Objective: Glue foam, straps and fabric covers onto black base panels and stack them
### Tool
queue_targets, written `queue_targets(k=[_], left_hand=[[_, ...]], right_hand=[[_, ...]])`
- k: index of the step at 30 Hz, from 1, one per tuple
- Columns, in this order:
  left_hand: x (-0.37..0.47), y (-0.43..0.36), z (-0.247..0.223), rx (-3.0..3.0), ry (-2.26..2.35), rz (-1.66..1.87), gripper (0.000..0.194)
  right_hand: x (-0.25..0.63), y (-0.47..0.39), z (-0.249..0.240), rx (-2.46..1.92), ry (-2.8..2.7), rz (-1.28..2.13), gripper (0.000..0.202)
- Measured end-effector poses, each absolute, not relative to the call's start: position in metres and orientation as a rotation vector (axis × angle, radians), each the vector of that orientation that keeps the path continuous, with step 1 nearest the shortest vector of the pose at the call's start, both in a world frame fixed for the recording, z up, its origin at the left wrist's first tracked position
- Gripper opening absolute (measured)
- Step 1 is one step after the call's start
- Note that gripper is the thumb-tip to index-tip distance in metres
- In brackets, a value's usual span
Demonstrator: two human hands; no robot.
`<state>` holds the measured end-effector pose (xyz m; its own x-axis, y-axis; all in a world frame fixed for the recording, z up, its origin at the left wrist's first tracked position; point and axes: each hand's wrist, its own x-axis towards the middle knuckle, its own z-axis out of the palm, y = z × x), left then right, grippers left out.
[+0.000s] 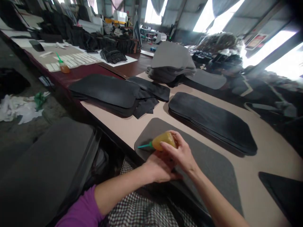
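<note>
A yellow glue-like bottle [163, 141] with a green collar and a thin teal nozzle lies nearly horizontal, its nozzle pointing left over a dark grey rounded panel [213, 167]. My right hand [181, 151] grips the bottle's base end between thumb and fingers. Below it, my left hand [161, 167] is palm up with fingers spread, close under the bottle and partly covered by my right hand. The grey panel lies flat on the beige table surface [111, 121] at the near edge.
Stacks of black panels lie behind on the left [106, 91] and right [210, 119]. Farther back are a grey panel stack [172, 56] and an orange bottle [63, 66] beside white strips. A large dark panel stack [47, 170] stands at the left, across the table edge.
</note>
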<state>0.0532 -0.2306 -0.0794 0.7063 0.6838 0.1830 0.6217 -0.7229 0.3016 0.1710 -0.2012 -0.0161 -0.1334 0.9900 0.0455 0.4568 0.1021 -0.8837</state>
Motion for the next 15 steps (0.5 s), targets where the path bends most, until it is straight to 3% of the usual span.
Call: queue_targets(k=[15], left_hand=[[0.05, -0.23, -0.079, 2.783, 1.06, 0.496, 0.072]], right_hand=[[0.166, -0.172, -0.021, -1.594, -1.48, 0.987, 0.053]])
